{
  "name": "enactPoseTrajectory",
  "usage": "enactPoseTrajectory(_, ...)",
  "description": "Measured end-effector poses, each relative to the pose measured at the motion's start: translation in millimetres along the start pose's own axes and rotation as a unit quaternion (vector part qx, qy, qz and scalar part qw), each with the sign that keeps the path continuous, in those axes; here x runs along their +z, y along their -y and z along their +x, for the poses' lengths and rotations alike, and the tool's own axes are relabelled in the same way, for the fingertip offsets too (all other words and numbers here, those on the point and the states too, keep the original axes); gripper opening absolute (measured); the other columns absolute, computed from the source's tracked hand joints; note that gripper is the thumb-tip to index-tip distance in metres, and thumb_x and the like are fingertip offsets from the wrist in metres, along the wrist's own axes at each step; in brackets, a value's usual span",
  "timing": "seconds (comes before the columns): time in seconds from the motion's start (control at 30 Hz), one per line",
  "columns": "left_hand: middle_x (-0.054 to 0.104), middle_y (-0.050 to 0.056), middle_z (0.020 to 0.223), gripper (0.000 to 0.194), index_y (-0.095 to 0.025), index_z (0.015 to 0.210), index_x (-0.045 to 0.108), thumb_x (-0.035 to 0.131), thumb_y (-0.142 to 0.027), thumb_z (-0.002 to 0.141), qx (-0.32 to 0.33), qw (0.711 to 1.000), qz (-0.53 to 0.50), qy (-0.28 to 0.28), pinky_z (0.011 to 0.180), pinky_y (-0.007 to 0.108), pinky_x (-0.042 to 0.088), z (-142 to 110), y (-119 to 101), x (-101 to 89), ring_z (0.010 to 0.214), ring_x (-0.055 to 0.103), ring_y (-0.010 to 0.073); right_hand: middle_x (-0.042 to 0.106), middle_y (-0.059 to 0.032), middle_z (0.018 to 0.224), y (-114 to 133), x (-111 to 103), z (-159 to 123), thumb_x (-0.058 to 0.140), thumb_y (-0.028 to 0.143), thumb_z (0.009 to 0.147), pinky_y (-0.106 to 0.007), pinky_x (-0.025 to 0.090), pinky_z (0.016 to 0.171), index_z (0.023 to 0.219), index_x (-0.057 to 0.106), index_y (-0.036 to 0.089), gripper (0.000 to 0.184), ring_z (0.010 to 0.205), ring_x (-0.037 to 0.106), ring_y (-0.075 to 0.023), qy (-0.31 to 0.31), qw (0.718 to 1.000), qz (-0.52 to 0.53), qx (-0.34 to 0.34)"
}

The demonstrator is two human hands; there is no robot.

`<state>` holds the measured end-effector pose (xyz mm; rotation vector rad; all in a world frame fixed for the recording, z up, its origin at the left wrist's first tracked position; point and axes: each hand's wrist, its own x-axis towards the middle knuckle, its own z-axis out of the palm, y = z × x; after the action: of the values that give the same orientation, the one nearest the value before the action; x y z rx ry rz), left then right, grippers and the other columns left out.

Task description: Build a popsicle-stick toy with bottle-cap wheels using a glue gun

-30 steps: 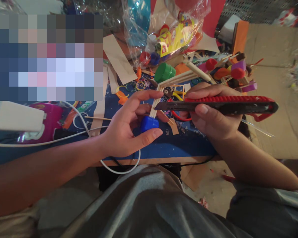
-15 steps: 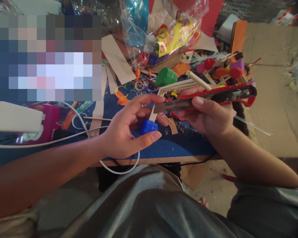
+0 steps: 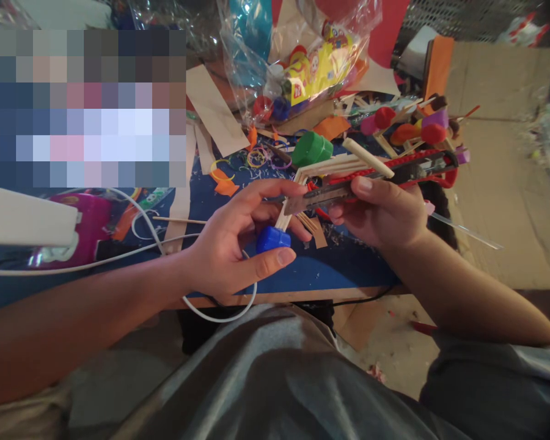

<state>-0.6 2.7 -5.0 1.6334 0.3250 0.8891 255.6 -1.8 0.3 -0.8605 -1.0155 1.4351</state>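
Observation:
My left hand (image 3: 238,238) curls around a small model of glued wooden sticks (image 3: 282,221). A blue bottle cap (image 3: 274,239) sits at its lower end, beside my thumb, and a green cap (image 3: 312,148) at its upper bend. My right hand (image 3: 387,211) is closed on a red and black utility knife (image 3: 394,170), thumb pressed on its top. The knife's blade (image 3: 297,203) points left and lies across the sticks, close to my left fingertips. A thicker round stick (image 3: 368,157) slants above the knife. My right fingers are partly hidden behind the knife.
Rubber bands (image 3: 257,156), wood strips and shavings litter the blue table (image 3: 302,272). A clear plastic bag (image 3: 297,67) and stick models with coloured caps (image 3: 433,131) stand farther back. A white cable (image 3: 220,319) loops near the front edge; cardboard (image 3: 504,201) lies right.
The knife has shifted slightly left and down along the sticks, its handle tipping lower. The stick model has turned a little, with its green cap moving right and down.

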Motion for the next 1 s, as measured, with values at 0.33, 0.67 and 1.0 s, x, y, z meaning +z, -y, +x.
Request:
enactPoseTrajectory(0.33, 0.086, 0.008, 0.115, 0.069, -0.030, 0.154, 0.063, 0.090, -0.016, 0.091, -0.046, 0.997, -0.067, -0.004, 0.070, 0.026, 0.068, -1.1, 0.8, 0.2, 0.080, 0.082, 0.0168, 0.078, 0.0022, 0.078, -3.7, 0.1, 1.5, 0.100, 0.050, 0.077, -0.030, 0.062, 0.051, 0.091, 0.082, 0.025, 0.034, 0.054, 0.067, -0.0131, -0.013, 1.000, 0.006, 0.013)
enactPoseTrajectory(0.67, 0.086, 0.010, 0.122, 0.063, -0.029, 0.156, 0.064, 0.088, -0.024, 0.098, -0.038, 0.996, -0.078, -0.019, 0.071, 0.031, 0.071, 0.0, 2.5, -1.7, 0.075, 0.082, 0.0168, 0.082, 0.0015, 0.083, 5.0, 2.3, -3.7, 0.102, 0.050, 0.080, -0.029, 0.065, 0.053, 0.095, 0.083, 0.027, 0.033, 0.060, 0.075, -0.0151, -0.004, 1.000, -0.018, -0.015)
enactPoseTrajectory(1.0, 0.085, 0.009, 0.124, 0.066, -0.032, 0.157, 0.063, 0.088, -0.021, 0.097, -0.013, 0.997, -0.072, -0.009, 0.071, 0.030, 0.071, -0.3, 4.4, -2.3, 0.078, 0.082, 0.0165, 0.083, 0.0017, 0.084, 4.2, 3.4, -3.7, 0.101, 0.054, 0.079, -0.027, 0.066, 0.052, 0.096, 0.082, 0.027, 0.037, 0.060, 0.077, -0.0154, -0.011, 0.999, -0.035, -0.026)
